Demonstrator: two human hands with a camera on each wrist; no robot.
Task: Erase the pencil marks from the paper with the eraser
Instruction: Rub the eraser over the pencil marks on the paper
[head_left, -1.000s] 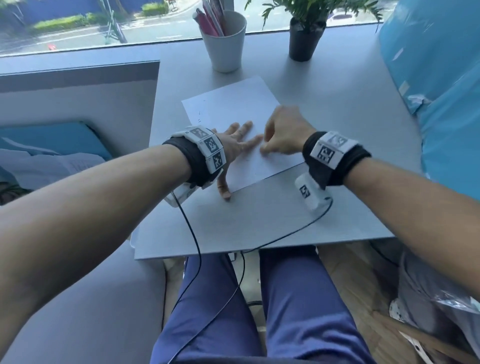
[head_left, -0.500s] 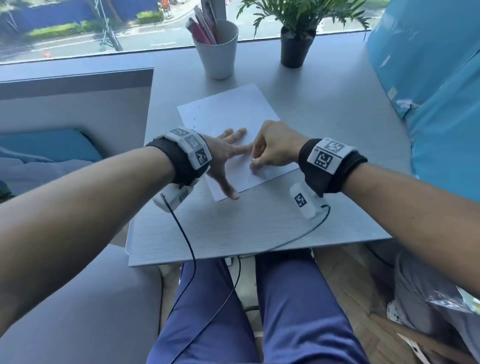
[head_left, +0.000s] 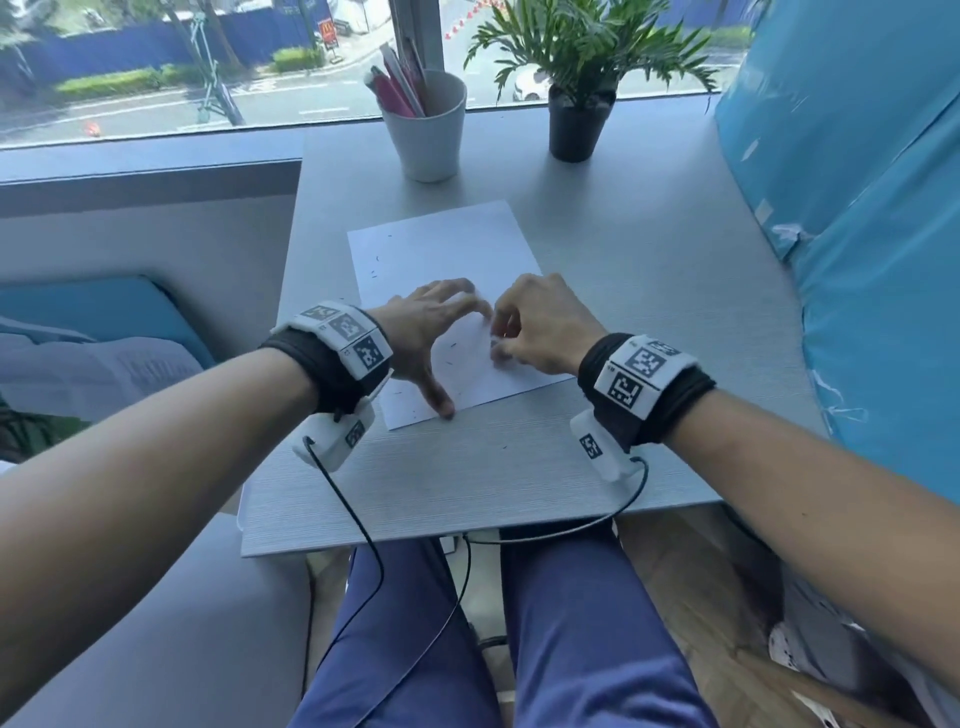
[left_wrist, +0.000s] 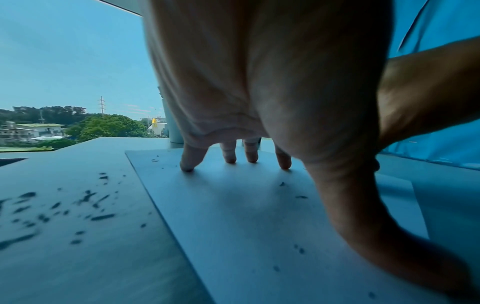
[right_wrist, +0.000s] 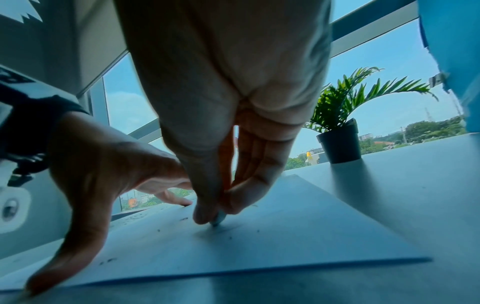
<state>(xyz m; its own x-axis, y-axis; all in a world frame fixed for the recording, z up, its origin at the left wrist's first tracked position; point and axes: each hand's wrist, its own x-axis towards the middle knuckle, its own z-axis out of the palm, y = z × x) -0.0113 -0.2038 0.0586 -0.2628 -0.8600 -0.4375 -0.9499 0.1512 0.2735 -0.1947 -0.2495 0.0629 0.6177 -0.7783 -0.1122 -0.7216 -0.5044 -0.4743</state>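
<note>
A white sheet of paper (head_left: 441, 249) lies on the grey table (head_left: 649, 270), dotted with dark eraser crumbs. My left hand (head_left: 441, 332) is spread on the sheet's left half, fingertips (left_wrist: 187, 164) and thumb pressing it flat. My right hand (head_left: 540, 327) is curled just to the right of it and pinches a small eraser (right_wrist: 217, 219) between thumb and fingers, its tip down on the paper (right_wrist: 285, 236). The eraser is mostly hidden by the fingers and is blurred in the head view. I cannot make out any pencil marks.
A white cup with pens (head_left: 428, 130) and a black potted plant (head_left: 579, 122) stand at the table's far edge by the window. Blue plastic-wrapped bulk (head_left: 857, 208) lines the right side. Dark crumbs (left_wrist: 85, 203) are scattered on the table left of the paper.
The paper and both hands sit lower in the head view as the camera tipped up. The right hand keeps rubbing beside the left fingers, whose fingertips have arched up more.
</note>
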